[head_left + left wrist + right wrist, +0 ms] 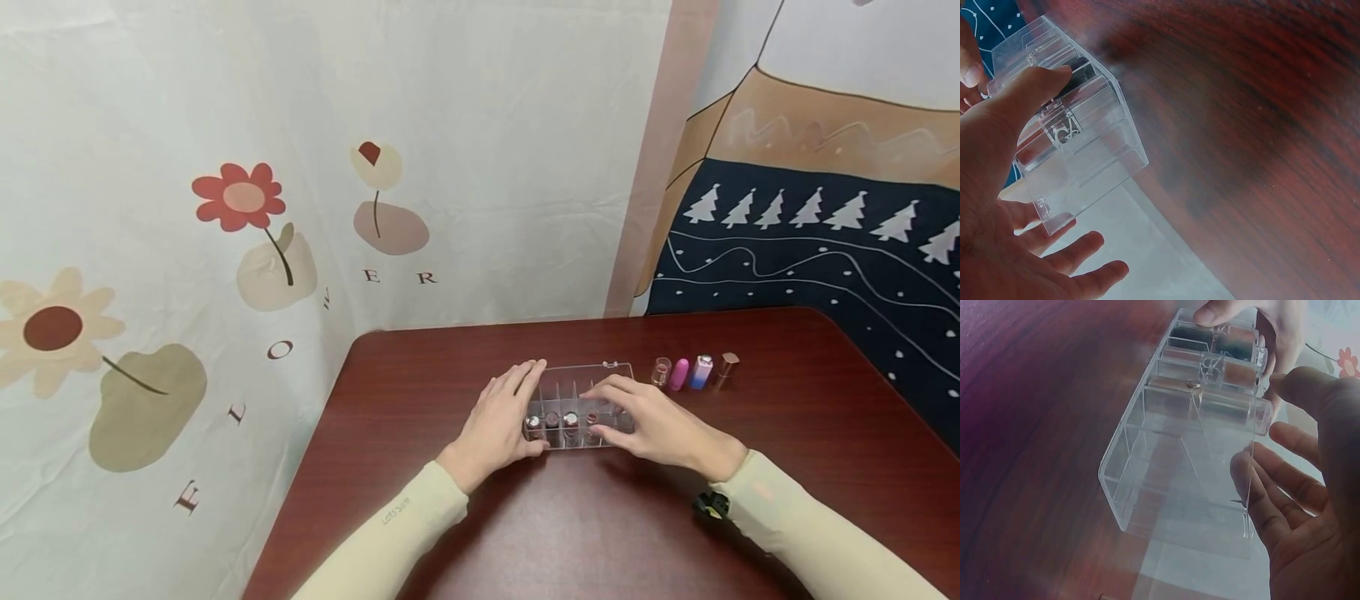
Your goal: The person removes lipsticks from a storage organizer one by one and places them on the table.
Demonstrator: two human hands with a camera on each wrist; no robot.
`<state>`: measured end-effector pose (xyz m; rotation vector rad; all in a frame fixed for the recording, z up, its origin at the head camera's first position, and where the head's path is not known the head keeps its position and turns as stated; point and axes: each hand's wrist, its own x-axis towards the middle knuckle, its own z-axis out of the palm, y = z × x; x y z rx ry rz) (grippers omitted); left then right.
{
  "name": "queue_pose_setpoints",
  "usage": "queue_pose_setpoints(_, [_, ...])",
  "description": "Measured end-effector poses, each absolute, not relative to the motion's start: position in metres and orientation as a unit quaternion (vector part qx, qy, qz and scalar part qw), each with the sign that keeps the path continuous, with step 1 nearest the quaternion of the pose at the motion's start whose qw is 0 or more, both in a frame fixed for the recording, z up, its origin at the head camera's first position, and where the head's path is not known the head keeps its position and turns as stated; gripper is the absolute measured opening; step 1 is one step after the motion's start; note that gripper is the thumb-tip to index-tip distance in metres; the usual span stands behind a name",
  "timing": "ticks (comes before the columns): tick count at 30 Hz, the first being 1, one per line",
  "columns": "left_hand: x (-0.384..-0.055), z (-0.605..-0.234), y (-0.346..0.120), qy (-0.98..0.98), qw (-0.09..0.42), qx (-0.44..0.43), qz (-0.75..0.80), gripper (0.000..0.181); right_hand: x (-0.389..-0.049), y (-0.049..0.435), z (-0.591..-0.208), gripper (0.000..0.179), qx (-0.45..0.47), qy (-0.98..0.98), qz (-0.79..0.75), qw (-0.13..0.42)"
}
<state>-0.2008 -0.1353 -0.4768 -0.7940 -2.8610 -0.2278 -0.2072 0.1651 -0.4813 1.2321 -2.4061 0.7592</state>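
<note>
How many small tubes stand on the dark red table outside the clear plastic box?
4, beyond the right hand, left to right: clear tube, pink tube, white-blue tube, brown tube.

My left arm (390, 533) reaches forward and to the right, and my right arm (817, 517) forward and to the left, so that my two hands are near each other but do not touch. With the left hand (491, 417) I hold from the side, palm turned inward, the left thumb (1038, 87) laid on the near side and the left fingers (1079, 253) reaching round the far side, some of them spread apart. My right hand (663, 421) is gently bent, with a gap between right thumb (613, 436) and right fingers (1266, 519).
</note>
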Motion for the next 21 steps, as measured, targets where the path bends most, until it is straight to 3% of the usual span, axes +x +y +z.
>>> queue_pose_setpoints(9, [-0.2028,-0.4805,-0.1368,-0.957,0.081,-0.267,-0.079,0.138,-0.2081,0.1608,-0.4872,0.027,0.435,-0.841,0.292,0.137])
queue_pose_setpoints(21, [-0.2036,-0.4779,-0.1406,-0.955,0.058,-0.271,-0.108,0.139,-0.2079,0.1612,-0.4883,0.024,0.438,-0.832,0.31,0.141])
